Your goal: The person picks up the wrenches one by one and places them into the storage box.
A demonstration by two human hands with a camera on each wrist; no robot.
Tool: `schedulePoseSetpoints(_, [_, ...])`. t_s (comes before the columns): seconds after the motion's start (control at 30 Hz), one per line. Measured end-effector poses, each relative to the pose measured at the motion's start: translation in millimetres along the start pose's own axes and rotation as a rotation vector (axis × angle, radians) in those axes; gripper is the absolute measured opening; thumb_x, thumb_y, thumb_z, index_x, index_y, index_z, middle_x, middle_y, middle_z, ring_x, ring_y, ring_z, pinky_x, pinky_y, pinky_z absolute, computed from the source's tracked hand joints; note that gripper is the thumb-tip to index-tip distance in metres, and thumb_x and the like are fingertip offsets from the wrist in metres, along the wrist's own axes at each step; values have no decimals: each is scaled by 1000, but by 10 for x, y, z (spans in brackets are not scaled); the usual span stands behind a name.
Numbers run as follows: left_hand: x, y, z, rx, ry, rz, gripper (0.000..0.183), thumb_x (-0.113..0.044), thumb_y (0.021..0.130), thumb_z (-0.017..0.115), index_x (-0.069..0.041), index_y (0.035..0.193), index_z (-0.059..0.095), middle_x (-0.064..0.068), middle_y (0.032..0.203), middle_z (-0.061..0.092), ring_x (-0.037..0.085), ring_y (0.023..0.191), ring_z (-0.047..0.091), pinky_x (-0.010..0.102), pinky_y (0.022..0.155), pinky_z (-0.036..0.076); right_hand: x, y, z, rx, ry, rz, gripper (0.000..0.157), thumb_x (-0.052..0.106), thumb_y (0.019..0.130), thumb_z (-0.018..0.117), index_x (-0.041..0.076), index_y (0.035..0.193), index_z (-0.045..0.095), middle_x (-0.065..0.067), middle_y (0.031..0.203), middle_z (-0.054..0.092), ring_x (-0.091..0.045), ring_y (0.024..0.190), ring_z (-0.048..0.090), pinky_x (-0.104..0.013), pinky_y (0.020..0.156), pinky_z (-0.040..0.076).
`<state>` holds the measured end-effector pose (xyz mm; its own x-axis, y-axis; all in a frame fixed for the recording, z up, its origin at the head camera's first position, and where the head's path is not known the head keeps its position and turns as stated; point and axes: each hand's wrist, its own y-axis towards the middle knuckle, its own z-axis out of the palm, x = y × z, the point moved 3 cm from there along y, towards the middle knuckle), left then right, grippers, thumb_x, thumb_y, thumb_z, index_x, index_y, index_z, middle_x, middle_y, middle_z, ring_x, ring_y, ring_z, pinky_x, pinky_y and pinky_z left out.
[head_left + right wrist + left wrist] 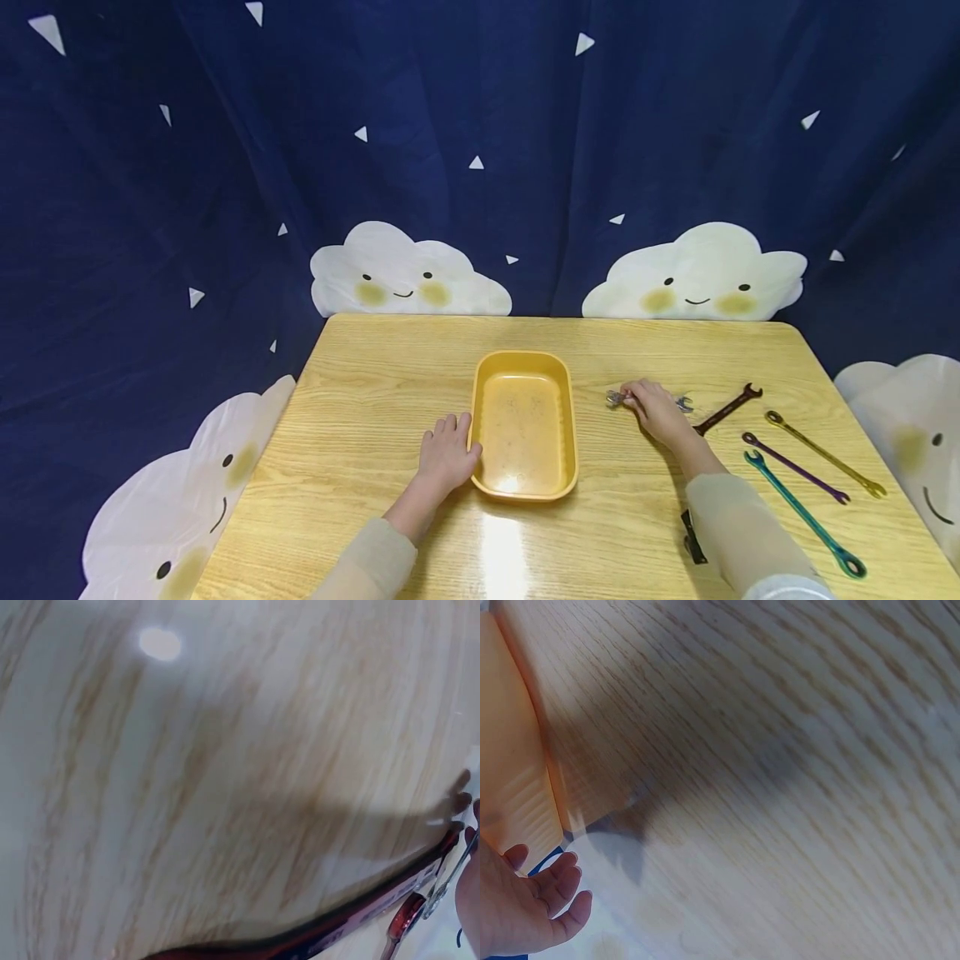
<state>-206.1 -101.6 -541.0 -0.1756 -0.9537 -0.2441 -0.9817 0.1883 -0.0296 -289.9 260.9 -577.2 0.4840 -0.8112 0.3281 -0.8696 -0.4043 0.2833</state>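
Observation:
A yellow tray (pixel 480 367) sits mid-table. My left hand (pixel 447 457) rests against its left side, thumb at the rim and fingers loosely extended; the left wrist view shows this hand (pixel 532 907) beside the tray's wall (pixel 517 780). To the right of the tray, my right hand (pixel 654 408) pinches a silver wrench (pixel 614 399) near its left end. The palm hides the wrench's middle, and an open jaw shows past the hand. Just beside that hand lies a dark red wrench (pixel 726 410), which stretches along the bottom of the right wrist view.
Right of my right forearm lie a gold wrench (pixel 825 455), a purple wrench (pixel 797 469) and a teal wrench (pixel 802 510). A small black object (pixel 693 537) shows beside the right sleeve. Behind the wooden table (pixel 390 358) hangs a dark blue curtain (pixel 420 100) with clouds.

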Motion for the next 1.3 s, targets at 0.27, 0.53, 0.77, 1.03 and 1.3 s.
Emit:
schedulePoseSetpoints(0.27, [2, -5, -9, -5, -4, -1, 37, -34, 86, 45, -11, 115, 40, 10, 102, 48, 27, 88, 45, 40, 68, 37, 30, 77, -44, -32, 58, 36, 18, 8, 89, 52, 3, 107, 56, -14, 93, 55, -29, 84, 54, -47, 73, 43])
schedulePoseSetpoints(0.53, [-4, -7, -3, -5, 2, 3, 35, -34, 86, 45, -11, 113, 40, 9, 98, 48, 25, 84, 44, 38, 66, 36, 124, 144, -115, -93, 113, 36, 21, 3, 88, 53, 0, 109, 54, -16, 92, 55, -29, 83, 52, -44, 70, 44])
schedulePoseSetpoints(0.77, [-3, 2, 5, 11, -21, -13, 38, -34, 86, 45, -11, 115, 41, 9, 100, 48, 26, 86, 44, 41, 68, 37, 196, 197, -154, -137, 160, 19, 21, 0, 87, 54, 0, 108, 55, -16, 94, 56, -28, 85, 53, -44, 71, 44])
schedulePoseSetpoints(1.03, [-6, -4, -5, 8, -29, -13, 39, -33, 86, 46, -11, 117, 41, 10, 102, 49, 27, 88, 45, 42, 69, 37, 319, 249, -212, -176, 160, -8, 18, 3, 88, 54, 3, 106, 56, -14, 93, 56, -26, 84, 53, -42, 70, 44])
schedulePoseSetpoints(1.3, [5, 6, 6, 11, -32, -15, 39, -34, 86, 44, -11, 117, 41, 10, 102, 48, 27, 89, 45, 42, 70, 37, 456, 302, -257, -223, 137, -37, 19, 3, 86, 56, 2, 105, 58, -14, 92, 57, -26, 83, 54, -42, 70, 46])
